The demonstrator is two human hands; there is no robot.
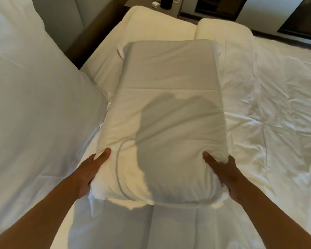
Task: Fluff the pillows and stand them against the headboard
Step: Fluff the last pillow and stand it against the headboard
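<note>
A white pillow (165, 108) lies lengthwise on the bed in front of me, its near end squeezed between both hands. My left hand (91, 172) grips its near left corner, thumb pressed on top. On the near right corner sits my right hand (224, 174), its thumb digging into the fabric. A second white pillow (29, 97) leans at the left, in front of the padded grey headboard (61, 17). The fingers under the held pillow are hidden.
The bed's white sheet (285, 105) is wrinkled on the right. A folded white duvet edge (223, 27) lies at the far side. Beyond the bed stand a dark nightstand (161, 4) with small items and dark furniture along the wall.
</note>
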